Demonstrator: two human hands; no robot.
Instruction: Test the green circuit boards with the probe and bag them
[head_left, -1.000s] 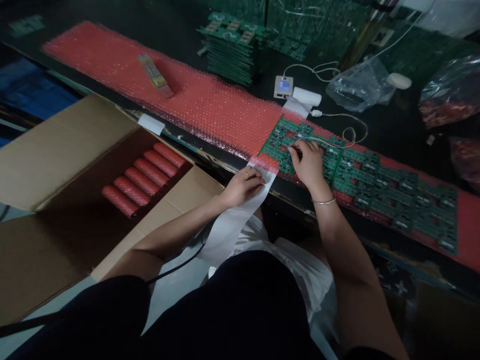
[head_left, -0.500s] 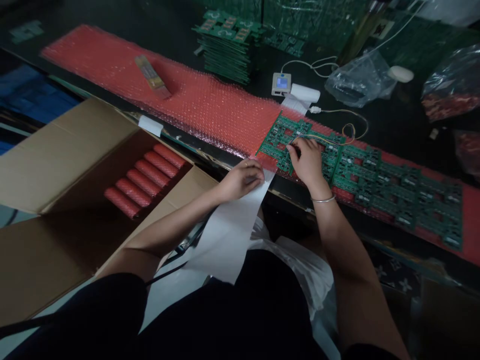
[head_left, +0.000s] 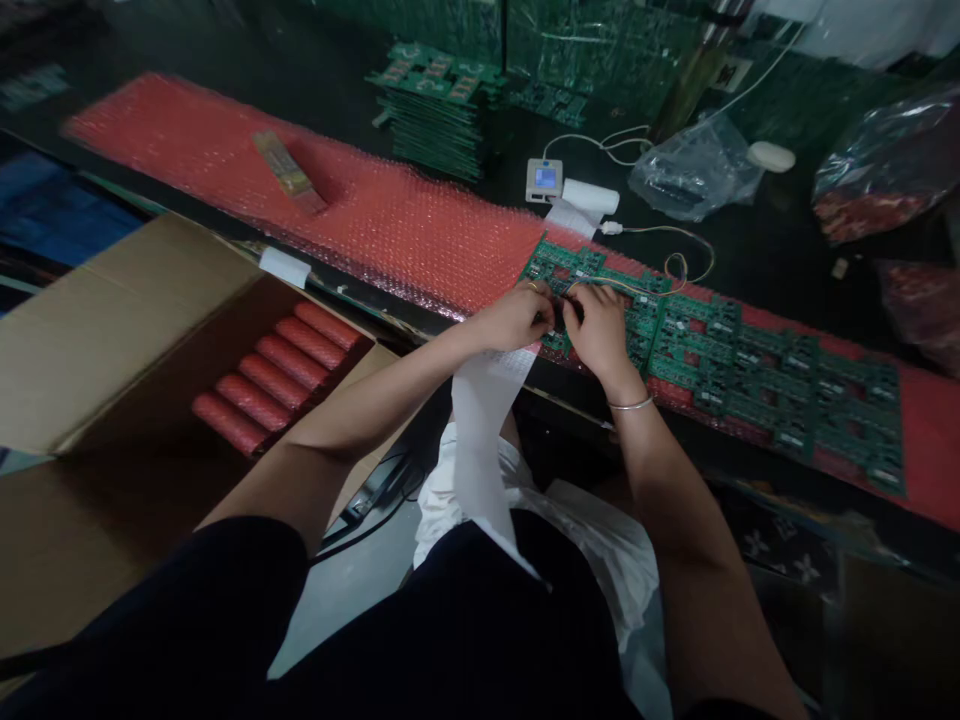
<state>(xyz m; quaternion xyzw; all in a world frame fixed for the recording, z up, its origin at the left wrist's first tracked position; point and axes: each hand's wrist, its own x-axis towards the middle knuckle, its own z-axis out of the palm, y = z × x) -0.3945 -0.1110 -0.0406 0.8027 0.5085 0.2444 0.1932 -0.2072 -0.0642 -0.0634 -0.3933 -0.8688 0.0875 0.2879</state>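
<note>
My left hand (head_left: 517,315) grips the top end of a long white paper strip (head_left: 480,440) that hangs down to my lap. It sits at the left edge of a row of green circuit boards (head_left: 720,350) lying on red bubble wrap (head_left: 360,210). My right hand (head_left: 596,325) rests on the leftmost board, fingers bent and pinched close to the left hand; what it pinches is hidden. A thin yellow cable (head_left: 675,270) runs from that spot toward the back.
An open cardboard box (head_left: 112,330) at the left holds several red wrapped rolls (head_left: 270,375). A stack of green boards (head_left: 435,110), a small label printer (head_left: 546,180) with a paper roll, plastic bags (head_left: 694,170) and a brush (head_left: 281,170) lie farther back.
My left hand has carried the paper strip up from the table edge to the leftmost board, meeting my right hand. The right hand has stayed on the board.
</note>
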